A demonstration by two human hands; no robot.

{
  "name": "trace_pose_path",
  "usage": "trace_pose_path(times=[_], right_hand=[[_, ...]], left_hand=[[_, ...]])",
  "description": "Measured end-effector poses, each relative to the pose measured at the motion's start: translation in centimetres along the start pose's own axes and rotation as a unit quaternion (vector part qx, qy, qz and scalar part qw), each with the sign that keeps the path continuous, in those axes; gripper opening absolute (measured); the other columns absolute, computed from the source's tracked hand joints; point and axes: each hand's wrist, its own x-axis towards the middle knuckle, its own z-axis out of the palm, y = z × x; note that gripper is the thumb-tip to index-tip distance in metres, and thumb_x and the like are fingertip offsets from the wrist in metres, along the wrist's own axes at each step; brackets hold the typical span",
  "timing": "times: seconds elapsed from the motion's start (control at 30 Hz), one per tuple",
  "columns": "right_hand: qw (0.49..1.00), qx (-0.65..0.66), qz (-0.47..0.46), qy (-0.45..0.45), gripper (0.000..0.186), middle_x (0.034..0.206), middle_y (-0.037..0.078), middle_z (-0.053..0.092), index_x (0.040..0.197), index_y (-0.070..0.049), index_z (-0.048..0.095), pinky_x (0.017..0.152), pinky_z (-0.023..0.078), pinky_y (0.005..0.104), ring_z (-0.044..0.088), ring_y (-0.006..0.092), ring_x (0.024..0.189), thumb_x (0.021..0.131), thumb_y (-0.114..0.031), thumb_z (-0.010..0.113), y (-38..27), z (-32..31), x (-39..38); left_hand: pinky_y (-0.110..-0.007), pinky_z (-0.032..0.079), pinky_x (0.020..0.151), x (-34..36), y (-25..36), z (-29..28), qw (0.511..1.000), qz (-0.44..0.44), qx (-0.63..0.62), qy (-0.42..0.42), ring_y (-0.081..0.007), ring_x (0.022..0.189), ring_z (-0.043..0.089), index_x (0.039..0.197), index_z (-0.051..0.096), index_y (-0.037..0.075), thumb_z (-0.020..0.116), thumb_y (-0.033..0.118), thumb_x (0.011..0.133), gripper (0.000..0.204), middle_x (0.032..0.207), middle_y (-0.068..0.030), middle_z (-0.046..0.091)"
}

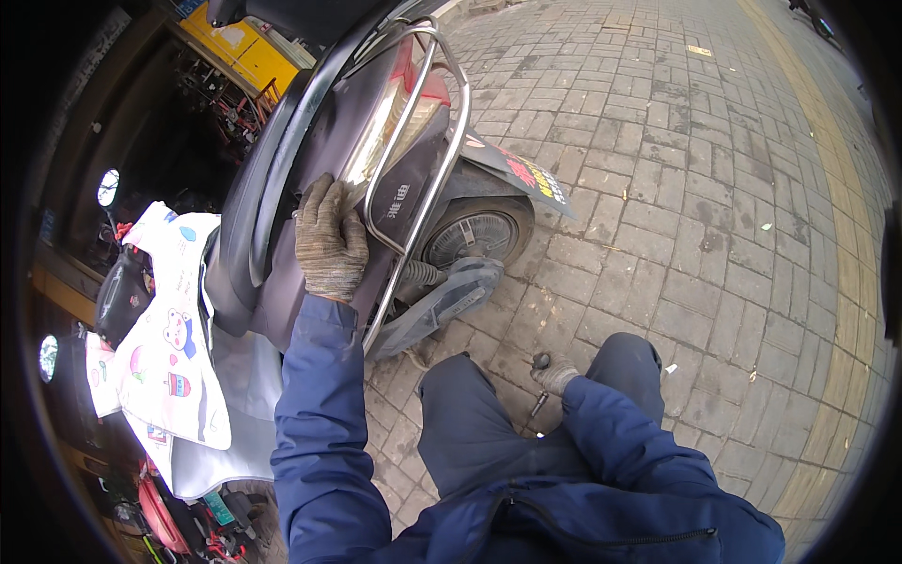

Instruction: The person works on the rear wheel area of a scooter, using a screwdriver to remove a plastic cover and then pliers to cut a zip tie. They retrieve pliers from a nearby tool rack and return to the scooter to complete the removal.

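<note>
My gloved left hand (331,235) presses its curled fingers onto the dark rear body panel (315,155) of a scooter, just beside the red and clear tail light (399,113). A chrome tube rack (460,94) curves round that corner, above the rear wheel (470,240) and a grey lower guard (442,301). My gloved right hand (554,373) is low between my knees, closed round a small dark tool (542,361) whose full shape I cannot make out. A short metallic piece (539,404) shows just below it over the pavement.
A white cartoon-printed cover (169,348) hangs on the scooter or vehicle at left. A red scooter (162,508) stands lower left. Behind are a yellow object (221,38) and a dark shop opening (174,122). Brick pavement (695,254) extends to the right, with a yellow strip (827,169).
</note>
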Motion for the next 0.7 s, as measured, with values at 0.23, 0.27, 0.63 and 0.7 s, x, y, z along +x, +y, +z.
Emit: trace_pose_path(times=[0.23,0.27,0.63,0.7], right_hand=[[0.896,-0.438,0.001,0.076,0.037,0.085,0.005,0.063,0.103,-0.004,0.06,0.068,0.049,0.0308,0.057,0.0132,0.076,0.071,-0.019,0.071,-4.2,1.6,-3.4],[0.893,-0.444,0.001,0.076,0.038,0.086,0.005,0.064,0.104,-0.004,0.06,0.069,0.049,0.0309,0.057,0.0135,0.076,0.071,-0.019,0.071,-4.3,1.8,-3.5],[0.892,-0.444,-0.003,0.078,0.032,0.079,0.0,0.06,0.102,-0.002,0.061,0.062,0.046,0.0276,0.051,0.008,0.07,0.072,-0.01,0.069,-0.7,-0.2,-0.1],[0.891,-0.446,-0.035,0.079,0.034,0.077,0.001,0.059,0.101,-0.002,0.061,0.062,0.047,0.0296,0.052,0.0103,0.069,0.071,-0.013,0.07,-0.7,0.0,-0.2]], left_hand=[[-0.043,0.042,0.091,6.0,-0.3,-3.2,0.979,0.012,0.155,0.13,-0.0347,0.103,0.054,0.111,0.059,0.007,0.067,0.013,0.073,0.039,0.111,-0.013,0.059],[-0.043,0.044,0.088,7.1,-0.7,-2.9,0.987,-0.083,0.12,0.063,-0.0346,0.1,0.057,0.113,0.058,0.007,0.066,0.02,0.075,0.041,0.106,-0.0152,0.061],[-0.044,0.049,0.084,10.9,-1.4,-3.4,0.925,-0.225,0.239,-0.191,-0.0372,0.094,0.063,0.111,0.059,0.01,0.062,0.043,0.08,0.045,0.097,-0.0197,0.066],[-0.044,0.049,0.084,11.1,-1.2,-3.5,0.926,-0.231,0.226,-0.194,-0.0369,0.094,0.063,0.111,0.06,0.01,0.062,0.044,0.079,0.046,0.097,-0.0192,0.067]])
